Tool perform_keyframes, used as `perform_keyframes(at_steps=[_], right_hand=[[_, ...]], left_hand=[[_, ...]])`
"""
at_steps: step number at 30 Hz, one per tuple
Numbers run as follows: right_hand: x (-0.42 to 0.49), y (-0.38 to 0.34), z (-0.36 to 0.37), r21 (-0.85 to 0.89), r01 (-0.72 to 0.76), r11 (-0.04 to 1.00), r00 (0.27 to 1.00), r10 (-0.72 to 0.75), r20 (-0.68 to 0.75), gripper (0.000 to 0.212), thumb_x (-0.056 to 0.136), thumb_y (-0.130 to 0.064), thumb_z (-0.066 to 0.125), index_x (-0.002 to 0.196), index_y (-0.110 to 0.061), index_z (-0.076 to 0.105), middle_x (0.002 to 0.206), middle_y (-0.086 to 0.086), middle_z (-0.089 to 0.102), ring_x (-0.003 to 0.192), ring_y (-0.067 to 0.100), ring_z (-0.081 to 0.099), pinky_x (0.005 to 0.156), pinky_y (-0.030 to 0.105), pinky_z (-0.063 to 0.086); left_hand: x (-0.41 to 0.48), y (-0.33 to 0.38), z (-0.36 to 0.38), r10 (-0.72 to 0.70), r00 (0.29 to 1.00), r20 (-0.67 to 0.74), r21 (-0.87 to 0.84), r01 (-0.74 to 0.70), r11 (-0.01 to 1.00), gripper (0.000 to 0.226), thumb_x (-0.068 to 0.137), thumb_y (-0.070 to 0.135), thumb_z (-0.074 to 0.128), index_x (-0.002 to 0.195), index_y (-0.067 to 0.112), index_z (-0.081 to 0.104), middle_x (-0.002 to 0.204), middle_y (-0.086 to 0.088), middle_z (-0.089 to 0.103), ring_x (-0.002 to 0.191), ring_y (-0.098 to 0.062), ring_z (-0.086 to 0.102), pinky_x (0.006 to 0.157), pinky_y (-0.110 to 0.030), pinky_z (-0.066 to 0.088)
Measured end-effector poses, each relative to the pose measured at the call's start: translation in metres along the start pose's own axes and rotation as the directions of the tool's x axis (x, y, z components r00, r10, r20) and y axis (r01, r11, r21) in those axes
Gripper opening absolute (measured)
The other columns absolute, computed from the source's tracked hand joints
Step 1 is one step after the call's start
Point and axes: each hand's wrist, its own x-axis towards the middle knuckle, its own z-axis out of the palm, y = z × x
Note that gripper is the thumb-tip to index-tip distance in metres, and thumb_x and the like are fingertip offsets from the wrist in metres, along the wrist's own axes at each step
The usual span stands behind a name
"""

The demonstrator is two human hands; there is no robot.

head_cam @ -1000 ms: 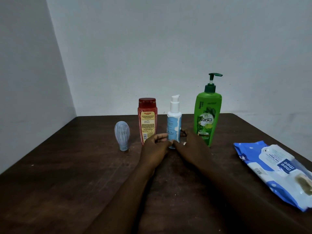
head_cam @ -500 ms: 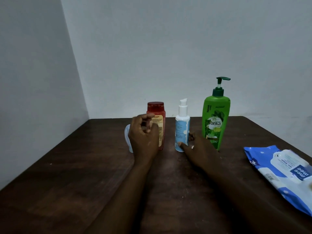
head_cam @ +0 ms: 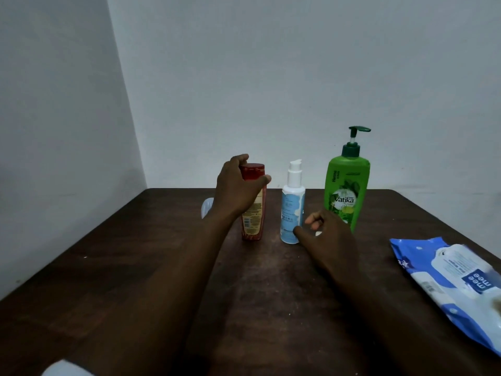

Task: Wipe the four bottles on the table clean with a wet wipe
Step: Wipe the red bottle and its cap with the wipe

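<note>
The upright red bottle (head_cam: 253,215) is gripped at its cap by the left hand (head_cam: 235,185). The right hand (head_cam: 330,240) is held slack, empty.

The red bottle (head_cam: 253,213) has a yellow label; white pump bottle (head_cam: 292,210) patterned pale blue; green pump bottle (head_cam: 348,185), darker green pump; blue-and-white dotted wet wipe pack (head_cam: 447,270); dark brown table (head_cam: 122,280).

left grip (head_cam: 235,188) holds red bottle (head_cam: 254,221) cap | right grip (head_cam: 329,240) beside white bottle (head_cam: 292,207)
</note>
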Motion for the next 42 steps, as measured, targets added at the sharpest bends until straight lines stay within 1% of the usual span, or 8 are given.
perform_keyframes(at_steps=[6, 11, 15, 19, 22, 29, 35, 42], right_hand=[[0.0, -0.001, -0.001, 0.08, -0.008, 0.997, 1.0, 0.006, 0.023, 0.017, 0.076, -0.035, 0.072, 0.077, -0.024, 0.059, 0.075, -0.008, 0.06, 0.07, 0.003, 0.057, 0.061, 0.023, 0.042], [0.002, -0.008, -0.001, 0.336, -0.049, 0.941, 0.995, 0.019, 0.093, 0.033, 0.088, -0.033, 0.038, 0.078, -0.006, 0.056, 0.074, 0.005, 0.061, 0.068, 0.01, 0.055, 0.062, 0.023, 0.041], [0.002, -0.011, -0.006, 0.424, -0.006, 0.906, 0.996, -0.031, 0.081, 0.02, 0.092, -0.012, 0.045, 0.085, -0.006, 0.063, 0.082, -0.002, 0.065, 0.073, -0.007, 0.056, 0.066, 0.007, 0.042], [0.004, -0.01, -0.005, 0.456, 0.038, 0.889, 0.99, -0.095, 0.102, 0.032, 0.085, 0.006, 0.06, 0.102, -0.021, 0.069, 0.103, -0.007, 0.071, 0.096, 0.002, 0.065, 0.085, 0.026, 0.054], [0.004, -0.014, -0.007, 0.539, 0.028, 0.842, 0.993, -0.085, 0.081, 0.044, 0.083, 0.001, 0.072, 0.111, -0.033, 0.067, 0.115, -0.005, 0.071, 0.106, 0.011, 0.067, 0.089, 0.031, 0.056], [0.001, -0.033, -0.02, 0.75, 0.028, 0.661, 0.997, -0.069, 0.023, 0.039, 0.081, 0.011, 0.072, 0.112, -0.012, 0.07, 0.114, 0.003, 0.073, 0.106, 0.012, 0.07, 0.086, 0.024, 0.057], [-0.007, -0.043, -0.021, 0.441, 0.292, 0.849, 0.956, -0.275, -0.105, 0.026, 0.083, -0.01, 0.077, 0.109, -0.013, 0.074, 0.111, -0.006, 0.073, 0.104, 0.005, 0.068, 0.084, 0.023, 0.058], [-0.008, -0.052, -0.008, 0.192, 0.453, 0.871, 0.891, -0.436, -0.126, 0.023, 0.089, -0.016, 0.073, 0.111, -0.012, 0.074, 0.114, 0.0, 0.069, 0.106, 0.002, 0.062, 0.093, 0.011, 0.047]], left_hand=[[0.001, -0.001, -0.009, -0.031, 0.999, 0.039, 0.087, 0.027, 0.996, 0.047, 0.088, 0.028, 0.072, 0.132, 0.021, 0.057, 0.127, 0.002, 0.063, 0.103, -0.007, 0.054, 0.076, -0.018, 0.041], [-0.008, -0.004, -0.021, -0.019, 0.997, 0.07, -0.024, 0.021, 1.0, 0.027, 0.085, 0.028, 0.075, 0.112, 0.024, 0.07, 0.104, 0.009, 0.071, 0.096, -0.007, 0.066, 0.07, -0.018, 0.046], [-0.021, -0.003, -0.028, -0.019, 0.987, 0.157, -0.123, 0.038, 0.992, 0.023, 0.088, 0.027, 0.072, 0.111, 0.026, 0.07, 0.102, 0.008, 0.073, 0.092, -0.004, 0.067, 0.076, -0.02, 0.052], [-0.032, -0.007, -0.028, -0.095, 0.947, 0.306, -0.262, 0.18, 0.948, 0.018, 0.089, 0.029, 0.069, 0.106, 0.027, 0.071, 0.093, 0.006, 0.077, 0.088, -0.011, 0.073, 0.077, -0.029, 0.057], [-0.039, -0.011, -0.022, -0.152, 0.936, 0.317, -0.316, 0.256, 0.914, 0.04, 0.075, 0.046, 0.073, 0.108, 0.023, 0.073, 0.095, 0.001, 0.078, 0.091, -0.017, 0.074, 0.086, -0.038, 0.058], [-0.057, -0.006, -0.008, -0.183, 0.925, 0.334, -0.565, 0.351, 0.747, 0.013, 0.093, 0.025, 0.061, 0.101, 0.016, 0.065, 0.08, 0.002, 0.076, 0.082, -0.018, 0.072, 0.085, -0.038, 0.057], [-0.071, -0.012, 0.004, -0.176, 0.872, 0.457, -0.698, 0.474, 0.536, 0.054, 0.097, 0.055, 0.03, 0.116, 0.019, 0.065, 0.112, -0.008, 0.075, 0.105, -0.022, 0.071, 0.09, -0.04, 0.054], [-0.071, -0.018, 0.007, -0.164, 0.85, 0.5, -0.736, 0.517, 0.438, 0.052, 0.103, 0.049, 0.028, 0.122, 0.016, 0.063, 0.114, -0.014, 0.073, 0.107, -0.027, 0.069, 0.096, -0.046, 0.051]])
